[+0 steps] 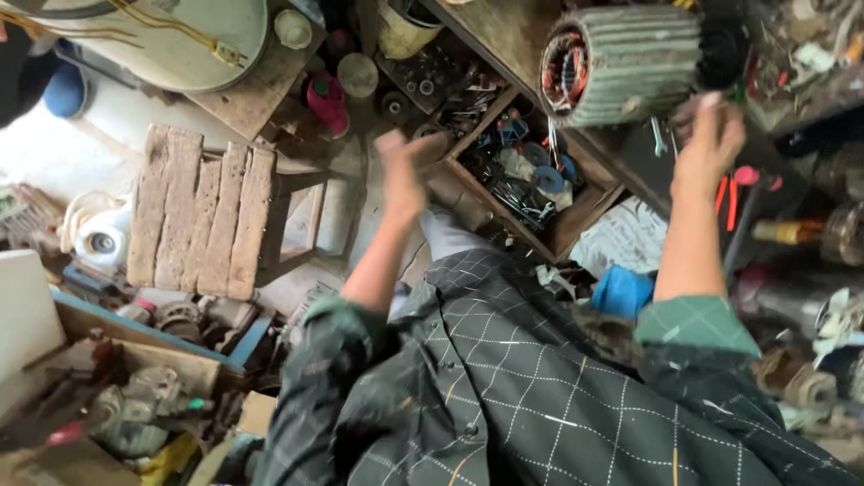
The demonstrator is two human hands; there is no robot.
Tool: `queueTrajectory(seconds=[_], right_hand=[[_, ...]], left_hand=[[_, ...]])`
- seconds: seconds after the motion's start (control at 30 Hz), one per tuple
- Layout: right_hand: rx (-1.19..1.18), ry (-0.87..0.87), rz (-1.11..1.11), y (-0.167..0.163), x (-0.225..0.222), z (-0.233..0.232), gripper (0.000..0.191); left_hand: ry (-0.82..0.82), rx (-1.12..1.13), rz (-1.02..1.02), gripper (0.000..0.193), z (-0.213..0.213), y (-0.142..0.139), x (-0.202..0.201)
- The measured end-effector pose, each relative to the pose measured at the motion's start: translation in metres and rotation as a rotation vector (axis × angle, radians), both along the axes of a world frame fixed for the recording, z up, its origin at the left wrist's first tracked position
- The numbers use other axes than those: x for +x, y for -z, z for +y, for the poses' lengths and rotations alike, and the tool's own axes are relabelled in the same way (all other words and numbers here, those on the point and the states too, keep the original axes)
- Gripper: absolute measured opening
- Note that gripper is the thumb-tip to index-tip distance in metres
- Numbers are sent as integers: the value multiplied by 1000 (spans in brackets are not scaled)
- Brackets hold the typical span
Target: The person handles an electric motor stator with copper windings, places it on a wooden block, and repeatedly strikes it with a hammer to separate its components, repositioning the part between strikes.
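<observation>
A: Entry, head view. Where does the motor stator (625,63) sit?

B: On the edge of the wooden tabletop (504,31), upper right, lying on its side. Ribbed grey housing, copper windings showing at the open end that faces left.

A: Hands?

B: Right hand (706,144) is raised just below the stator's right end, fingers spread and loosely open, gripping nothing; whether the fingertips touch the housing cannot be told, the frame is blurred there. Left hand (405,171) is up in the air, well apart from the stator, fingers held together, empty.

A: Surroundings?

B: Open wooden drawer (576,225) of small parts and blue pieces just below the tabletop edge. Wooden stool (202,211) on the floor to the left. Red-handled pliers (729,198) near the right forearm.

A: Handling judgement for the stator?

B: Likely heavy and rigid: iron core with a metal shell. The ribs should give grip, so not slippery. It is round, so lying on its side it could roll off the edge. The windings are the fragile part; fingers should stay out of the open end. Best hold, in my reading: both hands around the ribbed housing, one on each side
</observation>
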State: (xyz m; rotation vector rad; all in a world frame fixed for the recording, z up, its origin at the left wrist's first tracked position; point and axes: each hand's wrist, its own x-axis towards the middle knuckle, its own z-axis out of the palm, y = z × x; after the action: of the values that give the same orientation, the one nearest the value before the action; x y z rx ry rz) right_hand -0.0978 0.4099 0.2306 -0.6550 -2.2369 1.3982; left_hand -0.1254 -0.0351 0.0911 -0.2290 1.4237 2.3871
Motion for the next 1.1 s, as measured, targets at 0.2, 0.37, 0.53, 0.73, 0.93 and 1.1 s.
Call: queueTrajectory(seconds=[0.2, 0.37, 0.53, 0.73, 0.93, 1.1], right_hand=[[-441, -125, -118, 6, -97, 36, 64], [-552, -164, -364, 13, -97, 31, 65], [-585, -264, -235, 12, -142, -6, 53], [-430, -170, -234, 24, -218, -99, 41], [-368, -462, -424, 55, -136, -179, 33], [116, -1165, -608, 90, -174, -369, 45]], left_hand=[[554, -478, 4, 97, 187, -99, -106], [414, -679, -123, 117, 249, -90, -130], [398, -536, -125, 149, 251, -78, -152], [101, -53, -253, 79, 171, -113, -111], [-302, 70, -555, 69, 8, -136, -36], [-986, 314, -646, 69, -87, -98, 15]])
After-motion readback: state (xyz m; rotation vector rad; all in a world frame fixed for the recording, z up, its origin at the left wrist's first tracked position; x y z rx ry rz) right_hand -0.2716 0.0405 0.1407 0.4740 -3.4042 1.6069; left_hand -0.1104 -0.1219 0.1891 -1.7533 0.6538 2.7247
